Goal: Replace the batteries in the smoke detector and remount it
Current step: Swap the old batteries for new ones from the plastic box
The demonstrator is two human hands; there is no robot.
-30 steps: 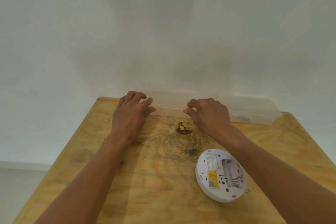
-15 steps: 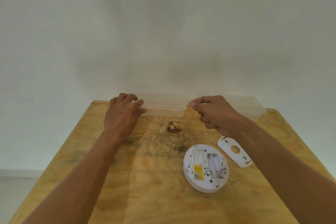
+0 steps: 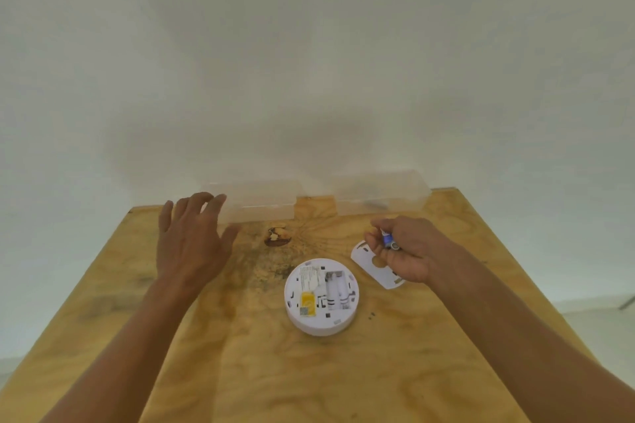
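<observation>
The round white smoke detector point(image 3: 321, 295) lies back side up on the plywood table point(image 3: 240, 354), its battery bay open and bare. Its white mounting plate point(image 3: 369, 259) lies just to the right, partly under my right hand point(image 3: 407, 247). That hand is curled around small blue and silver batteries point(image 3: 390, 240), held above the plate. My left hand point(image 3: 192, 240) hovers with its fingers spread near the left clear plastic box point(image 3: 261, 201) at the table's far edge, holding nothing.
A second clear plastic box point(image 3: 381, 196) stands at the far right edge against the white wall. A dark knot point(image 3: 276, 235) marks the wood between the hands. The floor shows past both table sides.
My right hand has drawn back from the boxes toward me with batteries in it. My left hand has let go of the left box and spread its fingers. The view has tilted down.
</observation>
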